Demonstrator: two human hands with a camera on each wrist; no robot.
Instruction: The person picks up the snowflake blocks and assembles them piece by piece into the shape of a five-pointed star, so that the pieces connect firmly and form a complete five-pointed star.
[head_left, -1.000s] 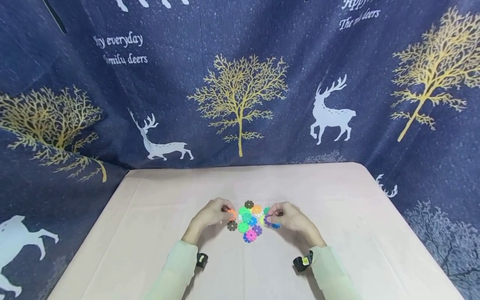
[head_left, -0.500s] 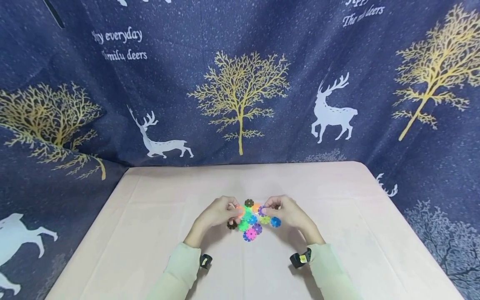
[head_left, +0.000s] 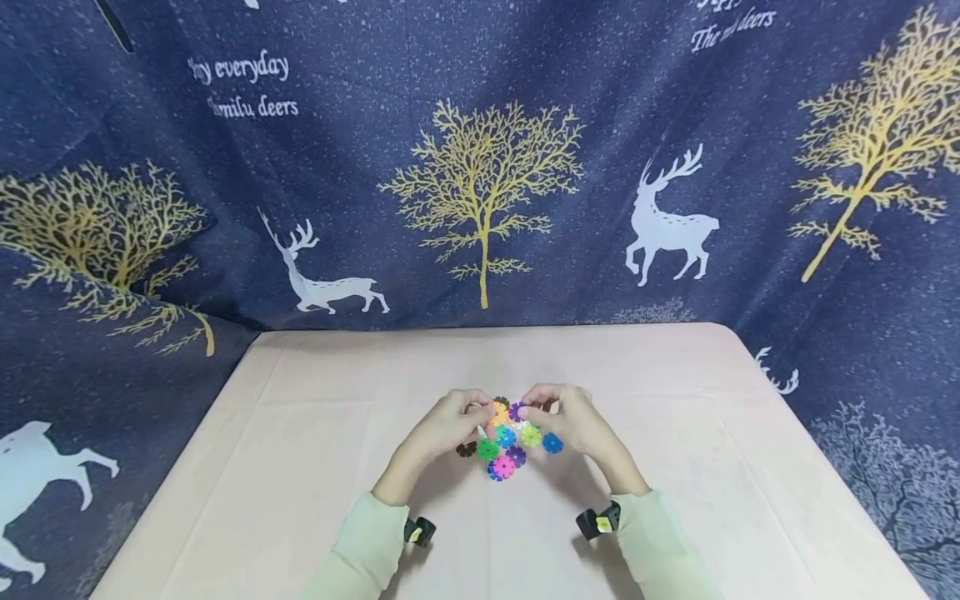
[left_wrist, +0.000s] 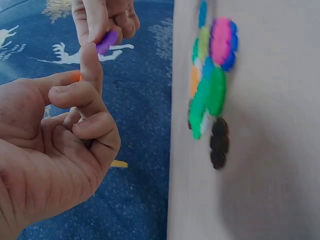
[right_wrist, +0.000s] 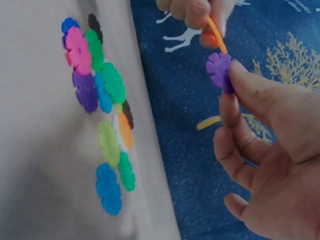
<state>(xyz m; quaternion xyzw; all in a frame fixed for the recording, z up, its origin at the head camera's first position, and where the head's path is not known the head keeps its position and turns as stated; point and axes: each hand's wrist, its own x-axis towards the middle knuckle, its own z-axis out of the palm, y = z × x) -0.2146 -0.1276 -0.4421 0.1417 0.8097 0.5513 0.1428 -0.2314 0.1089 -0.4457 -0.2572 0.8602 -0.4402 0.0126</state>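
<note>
Above a small pile of plastic snowflake discs, both hands come close together. The left hand (head_left: 455, 422) pinches an orange snowflake disc (right_wrist: 216, 35) between thumb and finger; in the right wrist view this disc appears edge-on. Between its thumb and index finger, the right hand (head_left: 567, 418) holds a purple snowflake disc (right_wrist: 218, 68), whose notched face shows. The two discs' edges meet or overlap in the right wrist view; whether they are slotted together I cannot tell. Fingers hide most of the orange disc in the left wrist view.
Loose discs lie on the pale tabletop (head_left: 337, 467) below the hands: pink (head_left: 504, 467), green (head_left: 488, 449), yellow-green (head_left: 531, 435), blue (head_left: 552, 442) and dark brown (head_left: 466, 449) among them. A dark blue curtain (head_left: 525, 67) with deer and trees hangs behind.
Both hands have lifted their discs off the pile area and drawn together, the left moving right with the orange disc, the right moving left with the purple one.
</note>
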